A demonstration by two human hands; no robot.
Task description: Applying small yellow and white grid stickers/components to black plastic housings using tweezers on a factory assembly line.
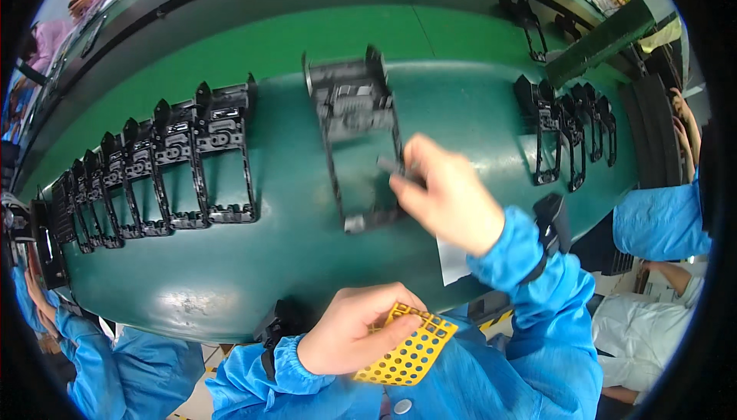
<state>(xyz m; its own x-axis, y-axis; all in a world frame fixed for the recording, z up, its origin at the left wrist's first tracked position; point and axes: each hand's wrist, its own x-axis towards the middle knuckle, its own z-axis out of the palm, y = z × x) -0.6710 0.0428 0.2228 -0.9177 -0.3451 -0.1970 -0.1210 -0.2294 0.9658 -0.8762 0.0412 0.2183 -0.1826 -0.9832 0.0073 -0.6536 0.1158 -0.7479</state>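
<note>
My left hand (359, 326) pinches a yellow sheet (407, 355) with rows of dark round spots, held close to my body. In front of me on the green table lies a black plastic frame (349, 105), with a ribbed, detailed block at its far end and a rectangular opening at the near end. My right hand (451, 197) is over the frame's right side bar. Its thumb and forefinger close on a small dark piece (401, 170). Blur hides whether that piece is loose or part of the frame.
A row of similar black frames (223, 140) stretches along the table's left; more frames (546, 132) lie at the right. A white paper (453, 262) sits by the near edge. A green post (603, 47) rises at the far right. Co-workers (660, 220) flank me on both sides.
</note>
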